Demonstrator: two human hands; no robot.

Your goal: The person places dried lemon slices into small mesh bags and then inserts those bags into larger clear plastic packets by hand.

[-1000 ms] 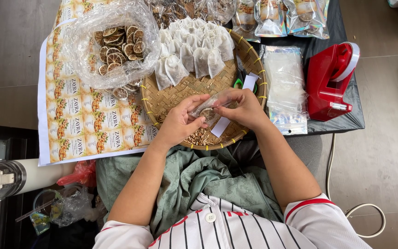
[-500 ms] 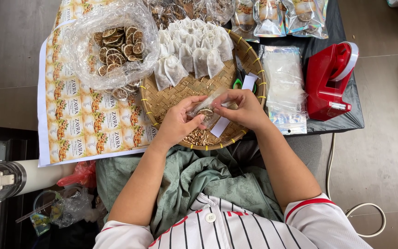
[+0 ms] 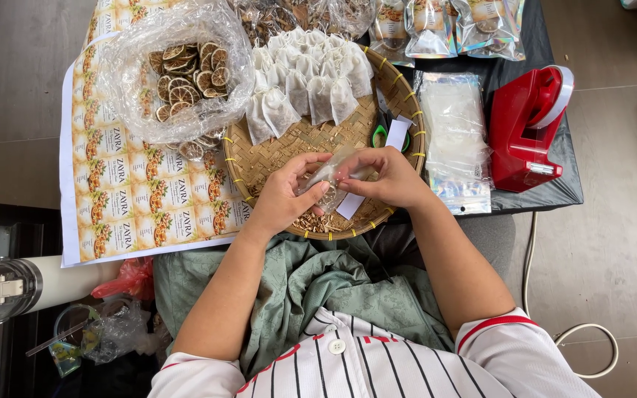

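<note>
Both my hands meet over the near part of a round woven bamboo tray [image 3: 259, 158]. My left hand [image 3: 287, 193] and my right hand [image 3: 387, 177] together grip a small clear pouch [image 3: 329, 177] that holds some brown dried bits. Under the hands, loose brown dried bits [image 3: 311, 221] lie on the tray. A white paper slip [image 3: 350, 206] pokes out below my right hand. A pile of small white filter bags [image 3: 307, 81] fills the far half of the tray.
A clear bag of dried citrus slices [image 3: 186, 74] rests on a printed label sheet [image 3: 127, 199] at left. A stack of clear pouches [image 3: 453, 125] and a red tape dispenser [image 3: 528, 125] sit at right. Filled pouches [image 3: 436, 22] line the far edge. A white tumbler [image 3: 16, 284] lies lower left.
My hands have barely moved; the fingers shifted slightly on the small clear pouch, which stays held over the tray.
</note>
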